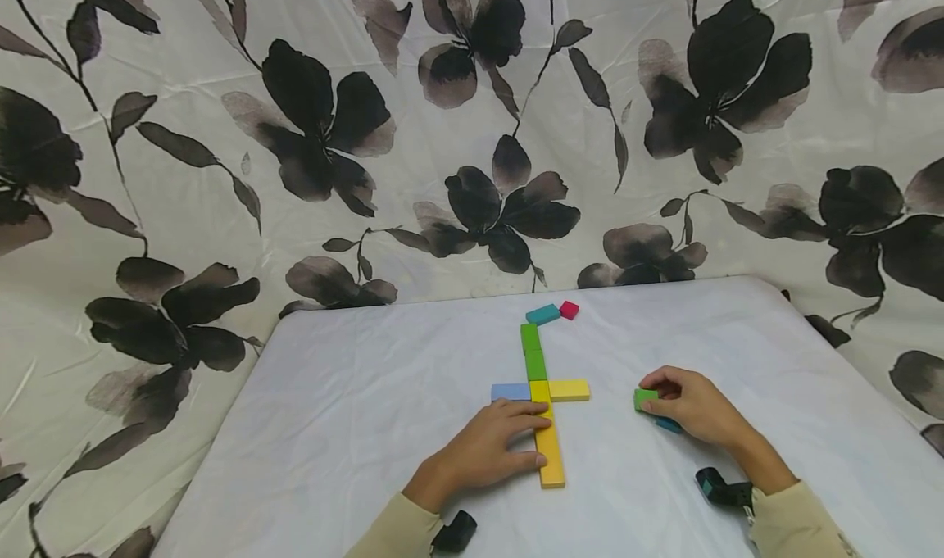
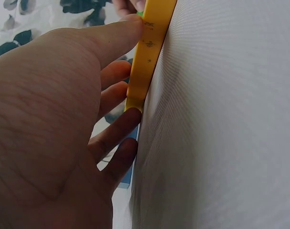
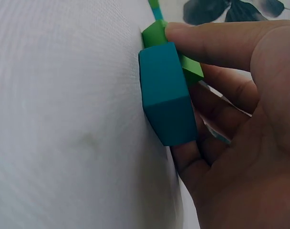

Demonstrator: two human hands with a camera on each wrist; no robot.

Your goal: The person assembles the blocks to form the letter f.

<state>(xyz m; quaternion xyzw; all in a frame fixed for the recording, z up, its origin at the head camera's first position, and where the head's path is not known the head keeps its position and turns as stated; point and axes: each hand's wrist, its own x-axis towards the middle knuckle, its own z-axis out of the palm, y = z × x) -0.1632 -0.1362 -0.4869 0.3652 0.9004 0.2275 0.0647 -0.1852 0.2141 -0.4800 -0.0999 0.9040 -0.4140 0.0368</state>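
My left hand (image 1: 487, 443) lies beside a column of yellow blocks (image 1: 551, 464), its fingertips and thumb touching the left side and top. In the left wrist view the thumb is against the yellow block's face (image 2: 154, 47), with the fingers loosely bent. Off to the right, my right hand (image 1: 701, 406) pinches a green block (image 3: 155, 32) between thumb and fingers. A teal block (image 3: 166, 95) sits right by that thumb, under the hand and overlapping the green one in the right wrist view.
Light blue (image 1: 509, 392) and yellow (image 1: 571, 391) blocks flank the column as side arms. Two green blocks (image 1: 536, 365) continue it away from me. Beyond them are a teal block (image 1: 543, 315) and a small red block (image 1: 569, 310). A white cloth (image 1: 354, 394) covers the table; flowered fabric hangs behind.
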